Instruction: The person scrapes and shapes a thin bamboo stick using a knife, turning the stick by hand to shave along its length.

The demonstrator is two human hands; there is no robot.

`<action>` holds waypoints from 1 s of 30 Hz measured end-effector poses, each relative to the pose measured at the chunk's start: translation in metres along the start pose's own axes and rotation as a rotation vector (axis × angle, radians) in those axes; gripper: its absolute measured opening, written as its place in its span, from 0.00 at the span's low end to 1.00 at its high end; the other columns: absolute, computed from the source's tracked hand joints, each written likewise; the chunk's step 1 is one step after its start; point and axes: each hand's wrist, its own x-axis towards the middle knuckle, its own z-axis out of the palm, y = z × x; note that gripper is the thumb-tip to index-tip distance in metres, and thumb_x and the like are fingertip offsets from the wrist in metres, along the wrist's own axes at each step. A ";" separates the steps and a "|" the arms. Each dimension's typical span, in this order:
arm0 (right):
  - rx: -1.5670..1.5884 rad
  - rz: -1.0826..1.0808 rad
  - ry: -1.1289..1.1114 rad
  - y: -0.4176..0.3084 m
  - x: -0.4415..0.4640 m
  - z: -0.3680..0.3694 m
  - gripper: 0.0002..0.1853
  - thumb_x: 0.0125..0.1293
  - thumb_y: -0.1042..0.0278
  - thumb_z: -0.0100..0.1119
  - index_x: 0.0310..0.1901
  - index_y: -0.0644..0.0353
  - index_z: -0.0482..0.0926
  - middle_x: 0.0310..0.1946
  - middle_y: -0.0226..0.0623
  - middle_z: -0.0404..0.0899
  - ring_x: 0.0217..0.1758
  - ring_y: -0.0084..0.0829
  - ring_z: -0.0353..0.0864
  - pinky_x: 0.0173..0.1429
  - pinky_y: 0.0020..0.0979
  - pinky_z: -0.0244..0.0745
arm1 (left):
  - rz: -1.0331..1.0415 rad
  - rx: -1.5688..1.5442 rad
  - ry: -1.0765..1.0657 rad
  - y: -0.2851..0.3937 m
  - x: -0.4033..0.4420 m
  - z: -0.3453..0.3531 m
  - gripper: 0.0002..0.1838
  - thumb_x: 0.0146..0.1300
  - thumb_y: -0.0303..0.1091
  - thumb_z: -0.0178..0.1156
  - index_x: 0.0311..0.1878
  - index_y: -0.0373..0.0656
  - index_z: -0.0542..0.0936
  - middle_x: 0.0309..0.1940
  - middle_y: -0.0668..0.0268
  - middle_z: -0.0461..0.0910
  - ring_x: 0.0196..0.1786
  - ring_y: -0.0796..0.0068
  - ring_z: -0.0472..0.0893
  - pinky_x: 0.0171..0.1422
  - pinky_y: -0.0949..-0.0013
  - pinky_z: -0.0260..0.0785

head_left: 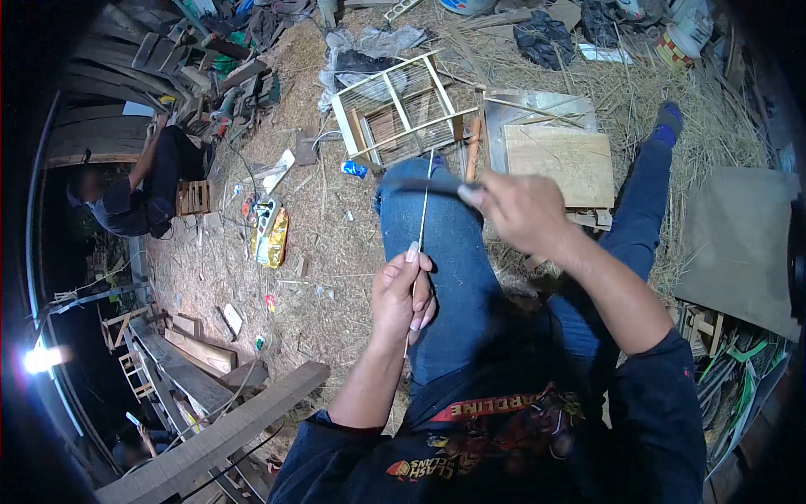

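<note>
Mid-frame, the left hand (403,294) has its fingers pinched round a thin, pale, woody stick (424,220), over a blue denim knee (449,252). The right hand (522,210) curls its fingers round a long, dark, blurry blade's (445,184) handle. I'd grip firmly, move gently.

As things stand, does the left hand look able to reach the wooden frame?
Probably not straight away: the left hand holds a thin stick, and the blurred dark tool in the right hand crosses between it and the wooden frame in this view.
</note>
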 end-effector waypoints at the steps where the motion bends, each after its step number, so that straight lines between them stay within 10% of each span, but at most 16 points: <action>1: 0.038 -0.050 0.019 -0.010 -0.008 0.000 0.20 0.75 0.48 0.47 0.32 0.57 0.72 0.15 0.35 0.75 0.16 0.38 0.79 0.19 0.39 0.70 | -0.002 0.001 0.003 0.001 0.000 0.000 0.15 0.80 0.40 0.43 0.39 0.41 0.73 0.09 0.75 0.60 0.05 0.83 0.56 0.09 0.77 0.51; 30: -0.042 -0.112 -0.089 -0.024 -0.001 -0.005 0.24 0.74 0.43 0.47 0.34 0.58 0.76 0.18 0.40 0.81 0.22 0.42 0.85 0.23 0.44 0.77 | 0.024 -0.020 -0.009 -0.004 0.000 -0.002 0.15 0.79 0.38 0.42 0.37 0.41 0.72 0.09 0.75 0.60 0.05 0.82 0.55 0.10 0.76 0.52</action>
